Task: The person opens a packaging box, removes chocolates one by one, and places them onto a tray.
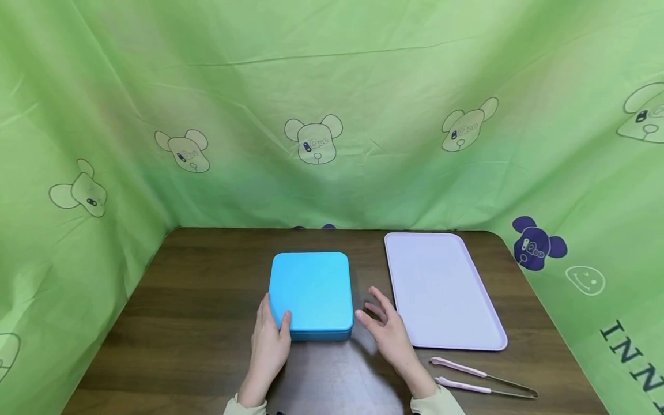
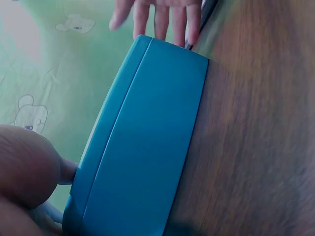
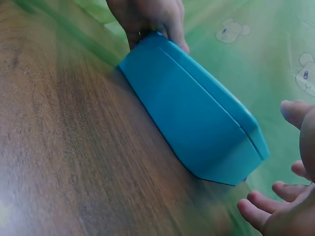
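Note:
A square blue lidded box (image 1: 312,291) with rounded corners sits flat on the table, and a thin seam runs below its lid. My left hand (image 1: 270,346) grips the box's near left corner, thumb at the front edge and fingers along the left side. In the right wrist view this left hand (image 3: 155,17) shows at the box's far end. Just off the box's right side is my right hand (image 1: 390,336), its fingers spread and slightly bent, holding nothing. The lid looks closed in every view, so the box's inside is hidden.
A pale lilac tray (image 1: 441,291) lies right of the box, beyond my right hand. Nearer me, tongs (image 1: 485,377) with pink-tipped arms lie spread on the brown wooden table (image 1: 197,323). Green printed cloth (image 1: 373,190) hangs around the table's back and sides.

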`<state>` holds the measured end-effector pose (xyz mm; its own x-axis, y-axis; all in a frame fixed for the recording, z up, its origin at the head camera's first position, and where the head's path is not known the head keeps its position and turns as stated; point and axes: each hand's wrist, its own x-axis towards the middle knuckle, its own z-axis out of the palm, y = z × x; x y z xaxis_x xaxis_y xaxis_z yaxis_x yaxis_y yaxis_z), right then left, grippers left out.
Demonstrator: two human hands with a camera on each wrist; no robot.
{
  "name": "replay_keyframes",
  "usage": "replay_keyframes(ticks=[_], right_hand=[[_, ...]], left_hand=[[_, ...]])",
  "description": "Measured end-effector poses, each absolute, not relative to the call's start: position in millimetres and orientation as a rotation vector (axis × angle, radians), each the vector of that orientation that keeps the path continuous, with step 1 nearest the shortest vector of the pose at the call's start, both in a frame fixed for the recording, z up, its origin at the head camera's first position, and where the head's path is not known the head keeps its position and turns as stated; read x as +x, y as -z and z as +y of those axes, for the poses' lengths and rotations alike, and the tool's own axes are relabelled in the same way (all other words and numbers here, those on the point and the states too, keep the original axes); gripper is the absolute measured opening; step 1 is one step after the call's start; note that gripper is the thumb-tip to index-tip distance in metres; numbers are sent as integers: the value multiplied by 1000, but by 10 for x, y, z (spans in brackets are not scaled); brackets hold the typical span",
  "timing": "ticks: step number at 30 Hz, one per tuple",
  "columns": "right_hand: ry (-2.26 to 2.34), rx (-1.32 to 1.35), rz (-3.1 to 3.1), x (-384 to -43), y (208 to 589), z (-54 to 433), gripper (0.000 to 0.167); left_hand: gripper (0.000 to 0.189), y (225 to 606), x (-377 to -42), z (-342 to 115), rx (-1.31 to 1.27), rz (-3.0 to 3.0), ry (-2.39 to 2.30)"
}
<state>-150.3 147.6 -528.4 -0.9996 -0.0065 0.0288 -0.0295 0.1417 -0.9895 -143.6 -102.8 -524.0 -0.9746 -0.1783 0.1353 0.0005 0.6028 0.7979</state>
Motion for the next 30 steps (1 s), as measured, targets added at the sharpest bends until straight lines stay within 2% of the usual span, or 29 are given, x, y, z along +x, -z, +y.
replay_keyframes(ticks=[19, 30], right_hand=[[-2021, -38, -2430, -1488, 5382, 1415, 73], [-1894, -52, -2536, -1373, 5317, 1444, 61]], left_hand=[[68, 5202, -1197, -890, 199, -2674, 1332], [78, 5143, -1119, -889, 265, -2720, 1431]])
